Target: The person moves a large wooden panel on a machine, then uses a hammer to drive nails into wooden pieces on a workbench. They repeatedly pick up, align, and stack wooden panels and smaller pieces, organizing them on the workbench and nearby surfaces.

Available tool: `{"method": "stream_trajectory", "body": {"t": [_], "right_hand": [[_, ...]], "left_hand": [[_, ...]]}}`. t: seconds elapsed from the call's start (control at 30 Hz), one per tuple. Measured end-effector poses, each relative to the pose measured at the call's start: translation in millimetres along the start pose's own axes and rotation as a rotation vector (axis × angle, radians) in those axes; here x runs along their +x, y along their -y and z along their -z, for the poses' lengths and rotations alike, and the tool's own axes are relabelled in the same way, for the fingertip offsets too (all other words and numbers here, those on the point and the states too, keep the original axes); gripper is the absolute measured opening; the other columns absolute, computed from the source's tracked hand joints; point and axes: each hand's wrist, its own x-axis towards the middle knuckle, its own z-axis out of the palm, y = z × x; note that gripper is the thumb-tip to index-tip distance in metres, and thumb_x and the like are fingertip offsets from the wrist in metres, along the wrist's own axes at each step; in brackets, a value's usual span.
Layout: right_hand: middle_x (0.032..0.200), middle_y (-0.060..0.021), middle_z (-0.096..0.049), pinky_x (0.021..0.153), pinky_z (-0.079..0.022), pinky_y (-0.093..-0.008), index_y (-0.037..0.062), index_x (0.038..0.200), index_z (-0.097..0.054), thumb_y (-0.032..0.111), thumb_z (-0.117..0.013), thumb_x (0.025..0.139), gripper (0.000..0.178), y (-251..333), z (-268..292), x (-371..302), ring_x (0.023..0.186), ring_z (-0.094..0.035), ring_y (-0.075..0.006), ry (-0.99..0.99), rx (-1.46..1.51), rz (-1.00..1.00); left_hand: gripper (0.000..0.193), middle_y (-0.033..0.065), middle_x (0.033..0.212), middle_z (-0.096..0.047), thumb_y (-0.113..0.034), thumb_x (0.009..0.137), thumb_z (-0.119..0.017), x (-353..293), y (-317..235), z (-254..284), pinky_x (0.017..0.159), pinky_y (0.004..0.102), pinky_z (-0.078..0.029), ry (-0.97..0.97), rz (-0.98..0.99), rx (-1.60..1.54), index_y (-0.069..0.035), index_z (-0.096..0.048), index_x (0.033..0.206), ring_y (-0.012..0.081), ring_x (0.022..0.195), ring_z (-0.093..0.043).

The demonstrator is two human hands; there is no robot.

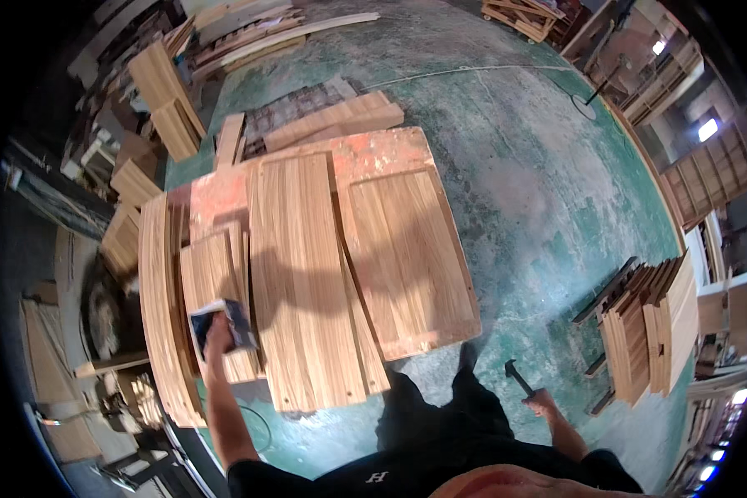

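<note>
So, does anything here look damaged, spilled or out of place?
Mostly wear: the orange-red tabletop under the light-brown wooden panels is scuffed with pale patches, and the green floor beside it looks blotchy. I see no clear spill.

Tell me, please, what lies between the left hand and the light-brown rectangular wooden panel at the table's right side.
In the head view, a long, light-brown wooden panel, with another partly beneath, lies between the left hand and that right-side panel.

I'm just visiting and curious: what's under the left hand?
The left hand is at a dark-and-pale package, seen over a short wooden board. The hand covers part of the package; the board directly beneath is hidden.
</note>
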Motion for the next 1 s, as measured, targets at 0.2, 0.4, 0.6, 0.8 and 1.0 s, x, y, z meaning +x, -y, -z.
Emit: {"method": "stream_trajectory", "body": {"t": [0.2,0.4,0.6,0.8,1.0], "right_hand": [[0.065,-0.0110,-0.066,0.053,-0.055,-0.0390,-0.0001,0.080,-0.070,0.040,-0.077,0.075,0.041,37,5,34,0.053,-0.065,-0.0240,0.162,-0.153,0.105],[0.066,-0.0121,-0.066,0.054,-0.056,-0.0401,-0.0009,0.086,-0.070,0.041,-0.075,0.077,0.043,71,87,124,0.053,-0.065,-0.0257,0.198,-0.192,0.172],[0.076,-0.0158,-0.069,0.057,-0.055,-0.0430,0.0014,0.097,-0.071,0.041,-0.072,0.077,0.044,106,220,240,0.060,-0.068,-0.0281,0.105,-0.373,0.338],[0.089,-0.0175,-0.070,0.066,-0.056,-0.0458,-0.0006,0.103,-0.068,0.030,-0.069,0.075,0.041,157,341,284,0.080,-0.069,-0.0322,-0.072,-0.460,0.299],[0.080,-0.0207,-0.070,0.073,-0.055,-0.0475,-0.0003,0.087,-0.071,0.033,-0.066,0.074,0.035,248,374,271,0.080,-0.070,-0.0367,-0.207,-0.258,0.456]], "left_hand": [[0.071,0.0236,0.136,-0.049,-0.028,0.073,-0.069,-34,-300,-18,0.101,0.0459,-0.046,0.171,-0.126,0.095,-0.008,-0.044,0.136,0.0409,0.123,-0.052],[0.028,0.0183,0.126,-0.057,-0.012,0.086,-0.058,-23,-365,-93,0.093,0.0451,-0.050,-0.002,0.019,0.155,-0.008,-0.065,0.113,0.0366,0.112,-0.060],[0.020,0.0234,0.087,-0.070,-0.020,0.085,-0.063,-22,-351,-94,0.074,0.0475,-0.056,-0.184,0.306,0.133,-0.003,-0.073,0.086,0.0384,0.084,-0.070],[0.020,0.0232,0.083,-0.069,-0.019,0.081,-0.065,-33,-397,-76,0.071,0.0465,-0.056,-0.502,0.305,-0.036,0.001,-0.071,0.083,0.0396,0.080,-0.069],[0.019,0.0046,0.068,-0.061,-0.010,0.092,-0.057,-38,-392,-71,0.058,0.0290,-0.053,-0.605,0.319,-1.291,-0.004,-0.061,0.074,0.0168,0.062,-0.062]]}}
